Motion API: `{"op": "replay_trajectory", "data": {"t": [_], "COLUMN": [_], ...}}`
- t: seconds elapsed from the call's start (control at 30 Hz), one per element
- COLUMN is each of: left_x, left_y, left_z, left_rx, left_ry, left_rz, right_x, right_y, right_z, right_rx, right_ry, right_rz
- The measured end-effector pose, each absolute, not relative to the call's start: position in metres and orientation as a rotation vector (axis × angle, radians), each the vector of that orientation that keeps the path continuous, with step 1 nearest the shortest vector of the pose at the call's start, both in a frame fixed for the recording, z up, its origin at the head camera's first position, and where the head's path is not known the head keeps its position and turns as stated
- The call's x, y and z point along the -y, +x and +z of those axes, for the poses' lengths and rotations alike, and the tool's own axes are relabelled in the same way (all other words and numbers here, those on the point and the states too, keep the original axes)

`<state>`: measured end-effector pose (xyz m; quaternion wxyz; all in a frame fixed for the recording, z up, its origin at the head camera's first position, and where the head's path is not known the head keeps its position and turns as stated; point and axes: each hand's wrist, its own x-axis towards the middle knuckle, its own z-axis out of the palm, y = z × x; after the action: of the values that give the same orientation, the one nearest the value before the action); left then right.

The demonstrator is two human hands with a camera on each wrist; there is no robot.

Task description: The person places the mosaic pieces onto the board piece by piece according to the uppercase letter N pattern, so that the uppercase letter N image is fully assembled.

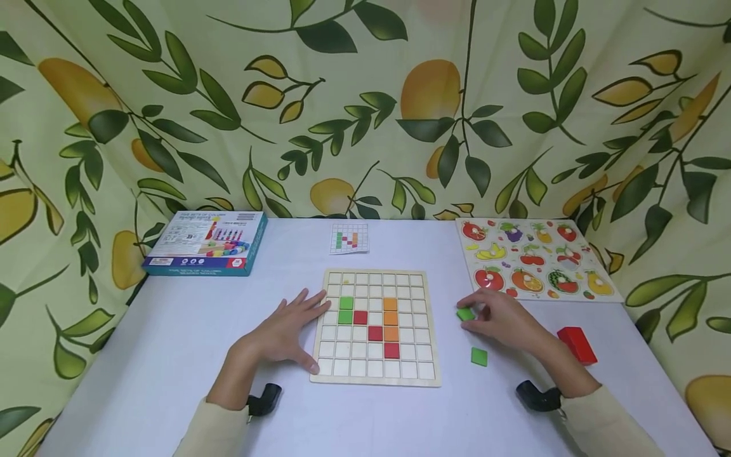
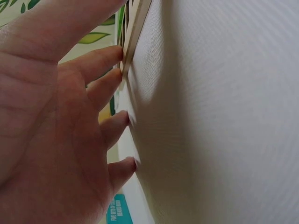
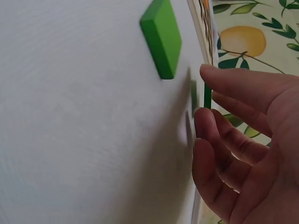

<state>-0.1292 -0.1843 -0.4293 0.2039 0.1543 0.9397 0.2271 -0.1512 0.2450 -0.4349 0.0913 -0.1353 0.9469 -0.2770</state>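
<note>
A wooden grid board (image 1: 374, 380) lies flat mid-table, with two green tiles (image 1: 345, 310), three red tiles (image 1: 375, 333) and three orange tiles (image 1: 391, 317) in its squares. My left hand (image 1: 285, 327) rests along the board's left edge, fingers spread, thumb by the near left corner; the left wrist view shows fingertips touching the frame and the table. Right of the board, my right hand (image 1: 502, 317) pinches a green square tile (image 1: 465, 314) between thumb and fingers. In the right wrist view that tile is mostly hidden. Another green tile (image 3: 161, 39) lies on the table nearer me.
A small card (image 1: 349, 238) with a coloured grid pattern lies behind the board. At the back left is a flat box (image 1: 205, 244); at the back right, a fruit puzzle board (image 1: 537, 260). A red block (image 1: 577, 346) lies beside my right forearm. A patterned curtain hangs behind.
</note>
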Motion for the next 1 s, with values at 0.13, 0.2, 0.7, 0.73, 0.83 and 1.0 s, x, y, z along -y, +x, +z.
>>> {"op": "replay_trajectory", "data": {"t": [0.13,0.2,0.7,0.73,0.83,1.0], "left_x": [0.184,0.184,0.183,0.183,0.184,0.184], "left_y": [-0.129,-0.128,-0.129,-0.129,-0.129,-0.129], "left_z": [-0.429,-0.428,-0.430,-0.430,-0.431,-0.431], "left_rx": [-2.630,-2.634,-2.639,-2.640,-2.638,-2.637], "left_ry": [0.435,0.437,0.444,0.444,0.443,0.439], "left_rz": [0.622,0.618,0.610,0.609,0.610,0.610], "right_x": [-0.246,-0.245,-0.232,-0.232,-0.231,-0.229], "right_y": [-0.152,-0.153,-0.157,-0.157,-0.158,-0.159], "right_z": [-0.428,-0.424,-0.435,-0.436,-0.439,-0.441], "right_rx": [-2.777,-2.758,-2.714,-2.712,-2.718,-2.724], "right_ry": [-0.420,-0.450,-0.542,-0.536,-0.524,-0.499], "right_rz": [-0.874,-0.905,-0.944,-0.941,-0.932,-0.924]}}
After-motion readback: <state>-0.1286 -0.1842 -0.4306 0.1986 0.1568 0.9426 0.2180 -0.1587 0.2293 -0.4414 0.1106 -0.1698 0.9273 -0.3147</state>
